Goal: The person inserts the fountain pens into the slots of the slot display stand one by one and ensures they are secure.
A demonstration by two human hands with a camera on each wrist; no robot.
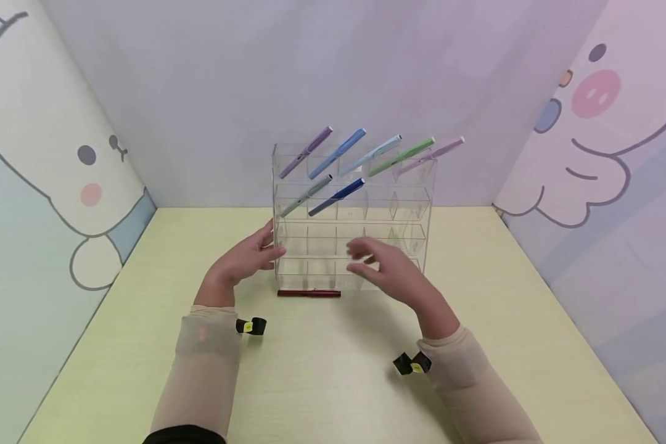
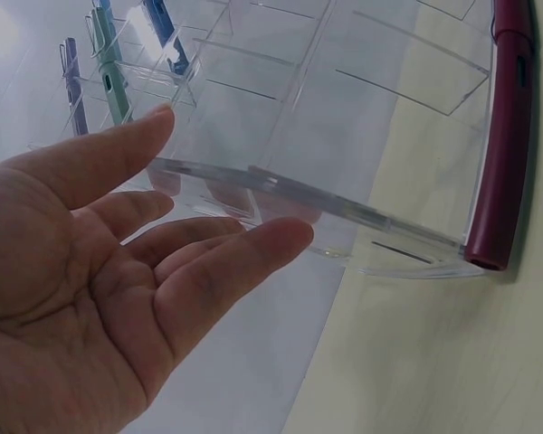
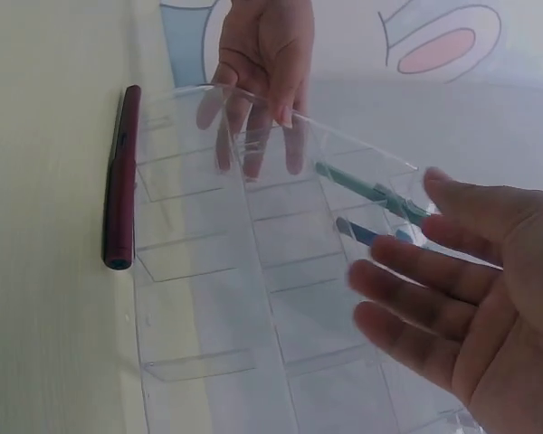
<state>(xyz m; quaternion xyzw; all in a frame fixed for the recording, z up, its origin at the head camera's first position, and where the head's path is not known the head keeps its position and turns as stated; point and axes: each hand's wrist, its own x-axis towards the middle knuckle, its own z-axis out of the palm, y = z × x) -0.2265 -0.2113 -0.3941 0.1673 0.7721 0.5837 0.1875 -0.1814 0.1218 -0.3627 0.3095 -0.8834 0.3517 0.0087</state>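
Observation:
A clear acrylic pen rack (image 1: 349, 229) with stepped compartments stands at the back of the table. My left hand (image 1: 250, 254) is at its left edge, thumb toward the front and the other fingers along the side panel; the left wrist view shows them loosely extended. Before the lower compartments, my right hand (image 1: 385, 268) hovers with fingers apart and slightly bent, holding nothing. A dark red pen (image 1: 309, 294) lies flat along the rack's front base. In the second tier rest a pale green pen (image 1: 306, 196) and a dark blue pen (image 1: 336, 197), both slanted.
The top tier holds several slanted pens, among them a purple pen (image 1: 306, 152), a green pen (image 1: 402, 156) and a lilac pen (image 1: 431, 155). Behind the rack rises a pale wall (image 1: 211, 123); cartoon-printed panels flank the yellowish table (image 1: 311, 370).

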